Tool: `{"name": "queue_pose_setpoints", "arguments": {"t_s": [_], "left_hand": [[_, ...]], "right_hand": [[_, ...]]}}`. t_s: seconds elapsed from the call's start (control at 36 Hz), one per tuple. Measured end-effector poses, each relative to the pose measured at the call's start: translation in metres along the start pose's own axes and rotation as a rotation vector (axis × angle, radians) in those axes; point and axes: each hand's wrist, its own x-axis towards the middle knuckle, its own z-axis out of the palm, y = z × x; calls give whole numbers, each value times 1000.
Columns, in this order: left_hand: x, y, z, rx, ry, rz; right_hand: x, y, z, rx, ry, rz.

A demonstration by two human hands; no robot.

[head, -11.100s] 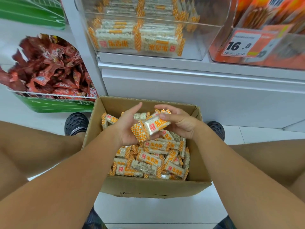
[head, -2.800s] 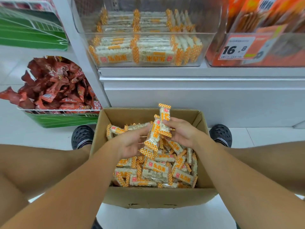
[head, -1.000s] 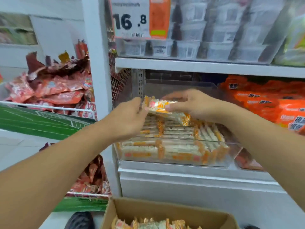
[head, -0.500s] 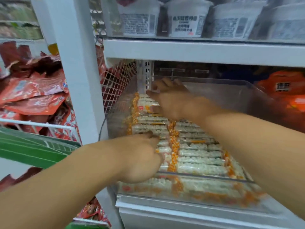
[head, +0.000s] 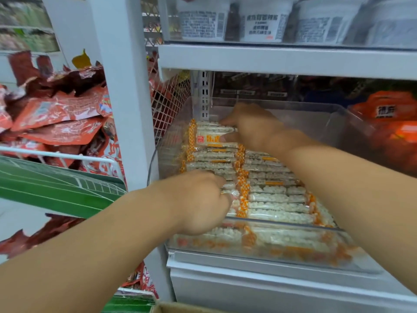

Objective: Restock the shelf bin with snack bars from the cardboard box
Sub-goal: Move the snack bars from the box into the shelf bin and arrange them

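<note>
Both hands are inside the clear shelf bin [head: 334, 123], which sits on the lower shelf and holds two rows of snack bars [head: 275, 197] lying crosswise. Right hand [head: 252, 127] is at the bin's back left corner, its fingers pinching one bar [head: 212, 140], label up, on top of the left row; the fingertips are hidden behind the knuckles. Left hand [head: 200, 202] is near the front of the left row, curled fingers dug among the bars; whether they grasp one cannot be told. The bin's front wall blurs the bars behind it. Only a corner of the cardboard box [head: 180, 308] shows at the bottom edge; contents out of view. Red packets [head: 58, 118] fill a wire basket on the left; white tubs [head: 264, 19] above are cut off.
</note>
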Motion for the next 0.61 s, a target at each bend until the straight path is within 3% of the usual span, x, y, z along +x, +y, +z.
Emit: {"name": "queue_pose_setpoints", "arguments": {"t_s": [0.14, 0.31, 0.61], "left_hand": [[1, 0, -1, -8, -11, -14], [4, -2, 1, -19, 11, -13], [6, -5, 3, -10, 66, 26]], "right_hand": [[4, -2, 10, 136, 39, 16], [2, -4, 7, -162, 112, -68], [0, -2, -8, -48, 30, -91]]}}
